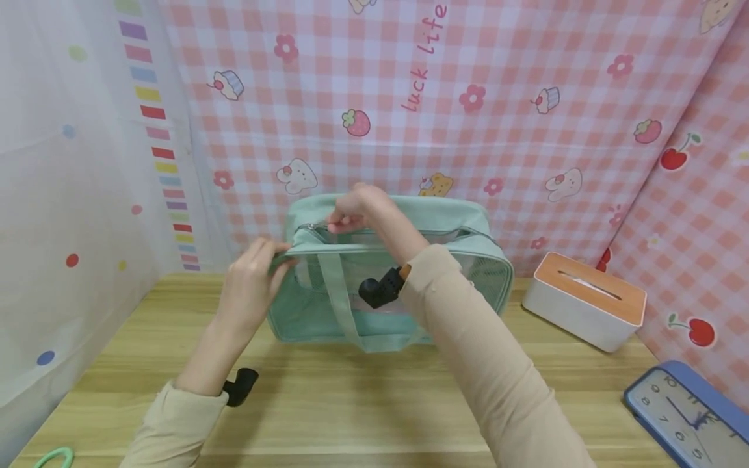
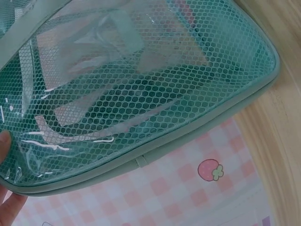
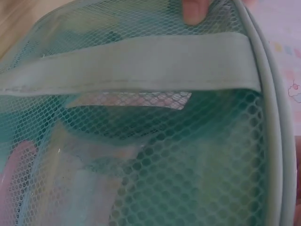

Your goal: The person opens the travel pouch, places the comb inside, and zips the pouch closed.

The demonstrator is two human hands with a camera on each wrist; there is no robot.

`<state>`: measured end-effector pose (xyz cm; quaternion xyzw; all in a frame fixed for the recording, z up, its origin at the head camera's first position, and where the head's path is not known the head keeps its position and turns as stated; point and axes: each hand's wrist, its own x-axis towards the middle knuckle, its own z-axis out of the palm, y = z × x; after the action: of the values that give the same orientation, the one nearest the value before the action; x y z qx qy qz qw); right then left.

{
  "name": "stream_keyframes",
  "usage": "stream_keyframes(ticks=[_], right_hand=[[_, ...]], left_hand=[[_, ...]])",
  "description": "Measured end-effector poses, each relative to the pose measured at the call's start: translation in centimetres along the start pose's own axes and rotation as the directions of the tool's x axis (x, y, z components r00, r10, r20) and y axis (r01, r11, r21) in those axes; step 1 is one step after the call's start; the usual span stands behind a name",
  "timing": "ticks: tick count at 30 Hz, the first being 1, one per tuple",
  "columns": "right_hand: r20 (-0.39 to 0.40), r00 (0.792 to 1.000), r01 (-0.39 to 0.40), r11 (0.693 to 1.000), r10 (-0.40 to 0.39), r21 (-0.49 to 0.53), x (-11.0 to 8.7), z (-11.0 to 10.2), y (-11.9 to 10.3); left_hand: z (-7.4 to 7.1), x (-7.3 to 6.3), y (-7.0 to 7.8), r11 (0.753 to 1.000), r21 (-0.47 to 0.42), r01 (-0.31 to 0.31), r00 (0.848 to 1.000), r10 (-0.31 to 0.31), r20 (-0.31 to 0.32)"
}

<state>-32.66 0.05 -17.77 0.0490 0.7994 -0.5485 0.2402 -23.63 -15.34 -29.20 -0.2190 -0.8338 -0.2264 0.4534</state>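
A mint-green bag (image 1: 304,320) with mesh and clear panels stands upright on the table, its top zipper (image 1: 462,233) gaping. My left hand (image 1: 248,276) pinches the bag's upper left corner, thumb on the front panel and fingers behind the edge. Reaching over the top, my right hand (image 1: 361,205) has its curled fingertips on the zipper pull close to that corner. A pale strap (image 1: 339,296) hangs down the front. Through the mesh in the right wrist view show a clear packet (image 3: 84,183) and a pink item (image 3: 19,162), both inside the bag.
A white tissue box (image 1: 562,305) with a wooden lid stands right of the bag. In the near right corner is a blue clock (image 1: 684,416). A green ring-shaped handle (image 1: 55,457) shows at the near left edge. Checked cloth (image 1: 380,78) hangs close behind the bag.
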Motion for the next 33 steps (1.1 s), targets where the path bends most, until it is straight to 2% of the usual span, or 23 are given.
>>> stream_keyframes(ticks=[11,17,25,33], right_hand=[[0.007,1.000,0.009,0.998,-0.008,-0.062,0.1,-1.0,1.1],[-0.056,0.998,0.016,0.993,-0.023,-0.119,0.1,-3.1,2.1],[-0.071,0.997,0.036,0.998,-0.039,-0.047,-0.9,-4.8,2.7],[-0.072,0.996,0.051,0.994,-0.059,-0.101,-1.3,-5.7,3.1]], left_hand=[[0.1,-0.2,0.2,1.000,-0.023,0.022,1.000,-0.021,0.008],[-0.1,-0.1,0.2,0.999,-0.019,0.029,1.000,-0.028,0.014],[-0.1,0.0,0.1,1.000,-0.005,0.027,1.000,-0.027,0.005],[0.0,-0.1,0.2,0.999,-0.013,0.048,0.999,-0.047,0.013]])
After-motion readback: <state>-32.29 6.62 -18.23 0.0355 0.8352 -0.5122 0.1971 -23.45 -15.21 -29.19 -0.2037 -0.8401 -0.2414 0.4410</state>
